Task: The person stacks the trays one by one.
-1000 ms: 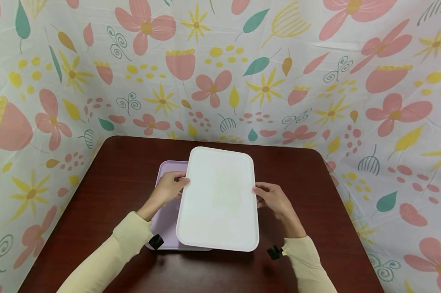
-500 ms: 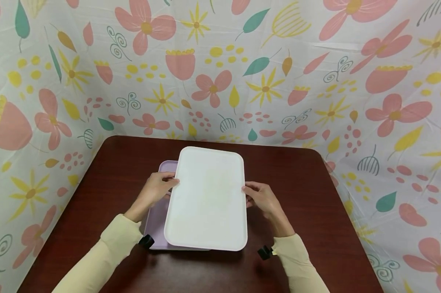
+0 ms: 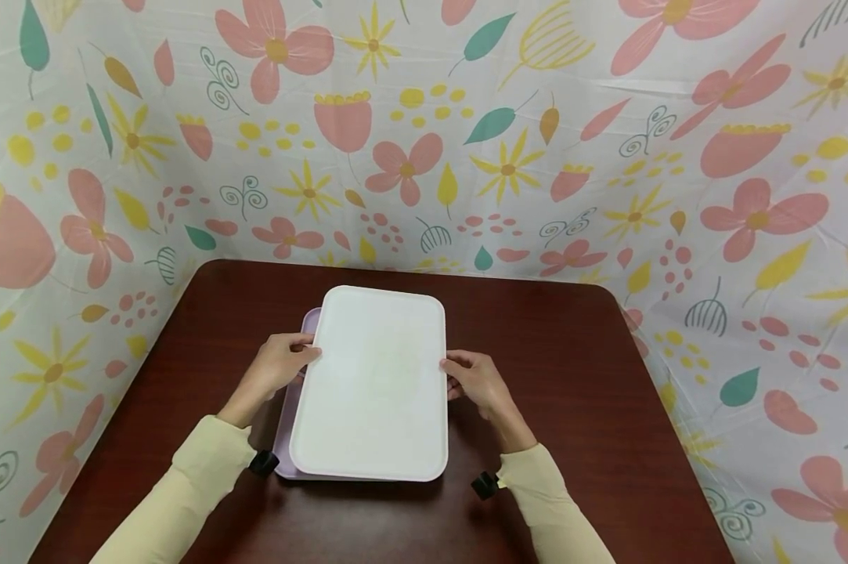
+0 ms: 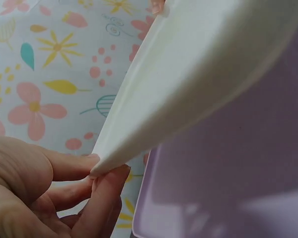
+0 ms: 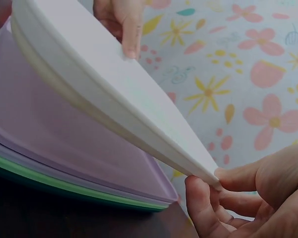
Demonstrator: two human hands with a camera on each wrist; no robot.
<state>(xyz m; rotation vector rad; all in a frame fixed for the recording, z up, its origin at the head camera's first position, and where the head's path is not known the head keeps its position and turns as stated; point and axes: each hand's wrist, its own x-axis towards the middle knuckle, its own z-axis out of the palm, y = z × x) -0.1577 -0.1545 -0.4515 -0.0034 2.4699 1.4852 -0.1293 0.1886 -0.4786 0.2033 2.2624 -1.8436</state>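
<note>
A white rectangular tray [image 3: 374, 384] with a low raised rim is held up between both hands. The left hand [image 3: 276, 364] pinches its left long edge, thumb on top and fingers beneath. At the opposite edge, the right hand [image 3: 476, 380] pinches it in the same way. Underneath lies a lavender tray [image 5: 64, 119], mostly covered in the head view, where its left side shows. The right wrist view reveals that it tops a stack, with a light green tray [image 5: 89, 191] and a darker green one lower down. A gap separates the white tray from the stack.
The stack sits on a dark reddish-brown table [image 3: 550, 392] with rounded far corners. A white cloth [image 3: 424, 141] printed with flowers and leaves hangs behind the table and along both sides. Each wrist carries a small black camera.
Both hands have carried the white tray to the left, so that it now covers more of the lavender tray. The stack has stayed in place.
</note>
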